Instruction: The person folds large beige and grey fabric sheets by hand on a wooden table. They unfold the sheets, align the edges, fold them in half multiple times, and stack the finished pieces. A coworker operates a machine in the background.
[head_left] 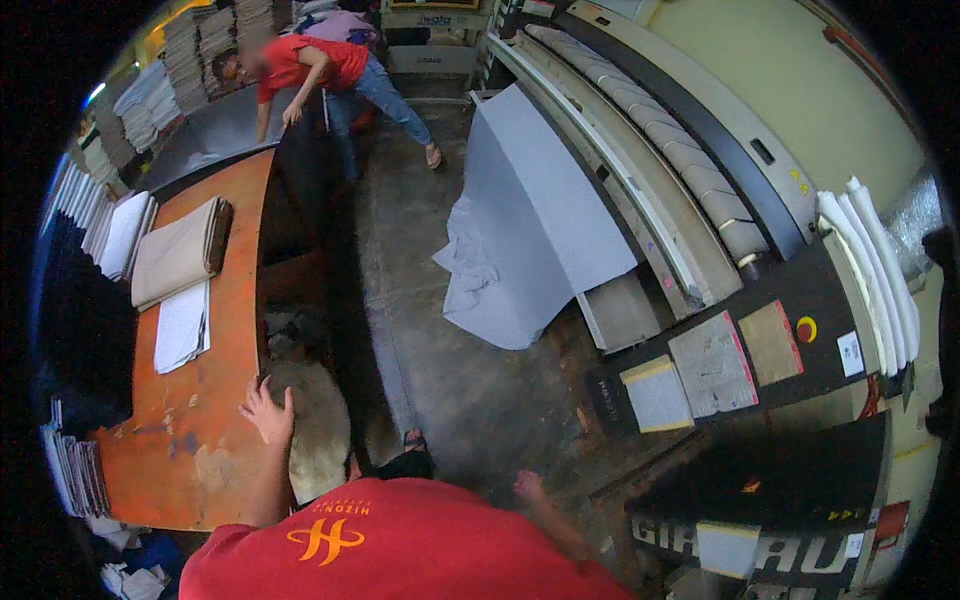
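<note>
The left hand [266,410] lies with spread fingers on the near edge of the long orange wooden table [215,330], touching its worn corner and holding nothing. Just beside this hand, off the table's edge, stands one round pale stool top [318,430]. The right hand [527,486] hangs free over the concrete floor [460,390], well apart from the table, fingers loosely open and empty.

On the table I count two folded piles: one beige folded cloth [178,252] and, nearer to the person, one white folded cloth [183,326] touching it. Across the floor from the table, one large grey sheet [530,240] hangs from the long roller machine [660,170]. On the machine's black panel [730,360] there are three square labels and one small round yellow-red sign [806,328]. At the table's far end one other person in a red shirt [315,65] leans over.
</note>
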